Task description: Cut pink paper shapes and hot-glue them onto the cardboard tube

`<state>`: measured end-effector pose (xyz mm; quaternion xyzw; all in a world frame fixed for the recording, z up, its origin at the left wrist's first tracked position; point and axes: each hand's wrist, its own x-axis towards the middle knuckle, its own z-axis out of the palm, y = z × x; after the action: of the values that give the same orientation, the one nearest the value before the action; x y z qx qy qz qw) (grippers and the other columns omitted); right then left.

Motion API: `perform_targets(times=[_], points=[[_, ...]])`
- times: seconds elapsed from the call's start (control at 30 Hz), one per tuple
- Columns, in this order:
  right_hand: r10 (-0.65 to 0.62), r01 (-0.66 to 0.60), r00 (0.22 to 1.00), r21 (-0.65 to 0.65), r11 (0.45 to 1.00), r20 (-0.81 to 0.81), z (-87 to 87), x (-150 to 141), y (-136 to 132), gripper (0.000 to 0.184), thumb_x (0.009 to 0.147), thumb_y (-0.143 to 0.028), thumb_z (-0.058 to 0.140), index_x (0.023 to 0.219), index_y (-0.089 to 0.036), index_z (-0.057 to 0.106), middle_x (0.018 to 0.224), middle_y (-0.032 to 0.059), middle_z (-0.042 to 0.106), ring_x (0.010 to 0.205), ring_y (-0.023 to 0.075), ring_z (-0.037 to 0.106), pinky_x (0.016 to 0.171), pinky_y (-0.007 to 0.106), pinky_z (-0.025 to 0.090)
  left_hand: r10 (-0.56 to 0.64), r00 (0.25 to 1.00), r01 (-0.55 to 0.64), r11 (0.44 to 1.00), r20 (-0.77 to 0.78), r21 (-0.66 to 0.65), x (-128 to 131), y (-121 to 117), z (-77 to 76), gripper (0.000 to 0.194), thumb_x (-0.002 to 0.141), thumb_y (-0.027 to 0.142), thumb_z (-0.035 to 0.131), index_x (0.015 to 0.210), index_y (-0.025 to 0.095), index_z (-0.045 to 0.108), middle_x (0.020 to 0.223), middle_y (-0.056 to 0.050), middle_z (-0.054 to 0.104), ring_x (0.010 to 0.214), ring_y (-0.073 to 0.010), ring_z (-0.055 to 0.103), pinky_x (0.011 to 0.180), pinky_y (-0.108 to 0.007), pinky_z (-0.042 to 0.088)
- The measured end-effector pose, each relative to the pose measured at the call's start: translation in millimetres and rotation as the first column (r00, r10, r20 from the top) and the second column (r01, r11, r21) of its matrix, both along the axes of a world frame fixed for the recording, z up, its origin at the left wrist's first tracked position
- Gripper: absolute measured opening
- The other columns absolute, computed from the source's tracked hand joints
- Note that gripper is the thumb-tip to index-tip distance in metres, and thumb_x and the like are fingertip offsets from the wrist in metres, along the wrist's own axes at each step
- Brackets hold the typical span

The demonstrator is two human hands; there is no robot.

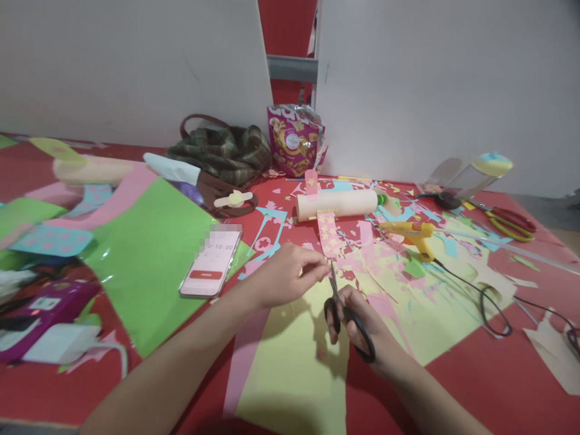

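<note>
From where I stand, there is one view to follow, the head camera's, looking forward and down at a red table scattered with cut paper. In the middle, two bare hands meet above a pale yellow sheet. The right hand grips black-handled scissors, its fingers in and around the loops. The left hand has thumb and forefinger pinched together beside the blade tips; whatever lies between them is too small to make out, and I cannot tell whether the blades are parted. The step in hand looks like fine trimming of a little piece. A further snip would call for a steady left pinch, fingertips clear of the edges, and a small squeeze from the right. The scissors point away from the person and slightly left, their long axis running from the loops, low and to the right, up to the tips. Just beyond the tips lies a pink star-patterned strip, reaching towards a pale tube that lies crosswise, its green-tipped end to the right. A yellow glue gun rests right of the strip; a phone lies left of the hands.
</note>
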<state>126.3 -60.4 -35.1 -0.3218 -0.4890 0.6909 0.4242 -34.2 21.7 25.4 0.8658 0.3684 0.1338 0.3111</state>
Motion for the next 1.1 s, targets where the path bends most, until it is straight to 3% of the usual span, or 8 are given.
perform_targets(times=[1.1], points=[[-0.017,0.016,0.998,0.017,1.000,0.054,1.7,-0.3,1.8,0.031,0.074,-0.050,0.048,0.076,-0.023,0.034,0.069,-0.0011,0.042,0.059,0.0127,0.041,0.055,0.028,0.035,0.031,0.999,-0.029,0.997,0.035,-0.070,1.9,-1.7,0.1,0.026,0.078,0.021,0.037,0.060,0.013,0.052,0.054,0.002,0.049,0.054,-0.0086,0.044,0.053,-0.019,0.031]])
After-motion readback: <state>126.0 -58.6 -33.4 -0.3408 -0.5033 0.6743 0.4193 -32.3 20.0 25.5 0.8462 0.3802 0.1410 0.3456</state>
